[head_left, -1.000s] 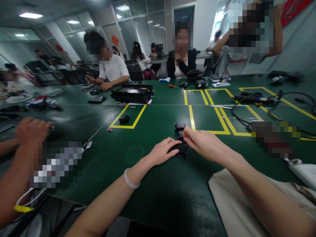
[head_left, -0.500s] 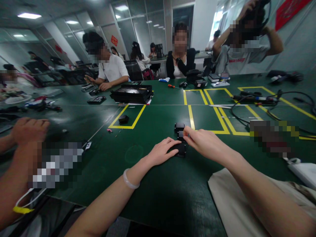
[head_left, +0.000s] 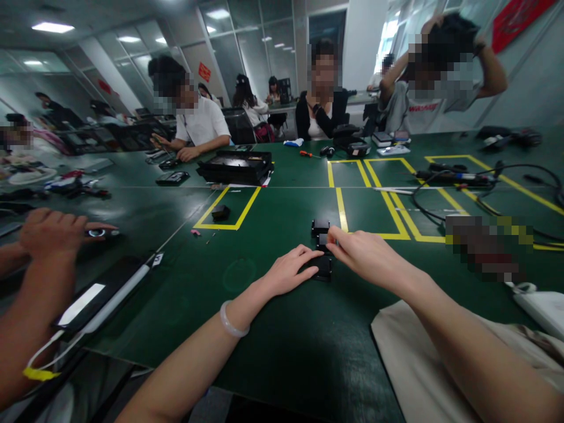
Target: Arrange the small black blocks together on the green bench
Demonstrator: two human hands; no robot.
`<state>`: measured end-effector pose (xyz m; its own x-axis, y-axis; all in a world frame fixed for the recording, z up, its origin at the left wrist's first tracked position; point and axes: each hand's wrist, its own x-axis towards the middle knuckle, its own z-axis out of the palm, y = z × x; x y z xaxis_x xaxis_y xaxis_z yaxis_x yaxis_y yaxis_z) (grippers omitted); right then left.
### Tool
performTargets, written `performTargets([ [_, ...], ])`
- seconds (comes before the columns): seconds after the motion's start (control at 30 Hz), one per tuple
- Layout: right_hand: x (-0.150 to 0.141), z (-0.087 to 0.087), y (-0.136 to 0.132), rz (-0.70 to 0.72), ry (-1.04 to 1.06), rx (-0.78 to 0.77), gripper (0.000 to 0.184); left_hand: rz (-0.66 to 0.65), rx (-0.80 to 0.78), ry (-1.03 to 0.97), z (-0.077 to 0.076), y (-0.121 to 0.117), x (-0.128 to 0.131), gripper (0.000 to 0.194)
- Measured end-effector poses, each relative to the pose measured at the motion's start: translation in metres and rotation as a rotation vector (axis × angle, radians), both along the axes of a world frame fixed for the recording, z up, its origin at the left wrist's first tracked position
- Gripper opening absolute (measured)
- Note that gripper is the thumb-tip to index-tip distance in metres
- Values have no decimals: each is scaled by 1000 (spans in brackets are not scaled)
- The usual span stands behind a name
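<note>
Three small black blocks stand in a line on the green table, running away from me. On the nearest black block (head_left: 325, 269) my left hand (head_left: 288, 270) rests, its thumb and index finger laid across the left part with the block between them. My right hand (head_left: 359, 252) has its fingers pinched together at the right side of the middle black block (head_left: 322, 241), hiding part of it. Just beyond my fingers is the farthest black block (head_left: 320, 227), untouched. What the blocks are exactly is too small and dark to make out.
Yellow tape outlines (head_left: 399, 217) mark the green table (head_left: 282, 335). Another black block (head_left: 220, 212) lies inside one at left. A black tray (head_left: 235, 167) and an orange screwdriver (head_left: 308, 154) are farther back. A co-worker's hand (head_left: 55, 235) is at left, near a long black-and-white device (head_left: 110, 294).
Both my hands and the blocks look unmoved. At left, a dark object now shows at the co-worker's hand. Across the table, a person's raised headgear has shifted.
</note>
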<state>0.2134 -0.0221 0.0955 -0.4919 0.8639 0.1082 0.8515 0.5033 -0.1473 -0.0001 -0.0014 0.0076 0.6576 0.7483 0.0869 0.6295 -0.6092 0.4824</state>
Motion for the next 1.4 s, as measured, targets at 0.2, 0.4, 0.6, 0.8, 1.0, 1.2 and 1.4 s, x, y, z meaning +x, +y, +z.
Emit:
performTargets([
  [0.2, 3, 2, -1, 42, 42, -40, 18, -6, -2, -7, 2, -1, 0, 41],
  [0.4, -1, 2, 0, -6, 17, -9, 23, -13, 2, -18, 3, -1, 0, 41],
  [0.6, 1, 1, -2, 99, 53, -57, 18, -12, 22, -3, 1, -1, 0, 41],
  [0.8, 1, 3, -2, 19, 6, -24, 20, -12, 15, -3, 0, -1, 1, 40],
  [1.0, 3, 0, -2, 87, 34, -54, 15, -13, 2, -13, -1, -1, 1, 43],
  [1.2, 0, 0, -2, 23, 11, -17, 19, -8, -1, -14, -2, 0, 2, 41],
  [1.4, 1, -2, 0, 29, 13, -22, 17, -11, -2, -10, 0, 0, 1, 41],
])
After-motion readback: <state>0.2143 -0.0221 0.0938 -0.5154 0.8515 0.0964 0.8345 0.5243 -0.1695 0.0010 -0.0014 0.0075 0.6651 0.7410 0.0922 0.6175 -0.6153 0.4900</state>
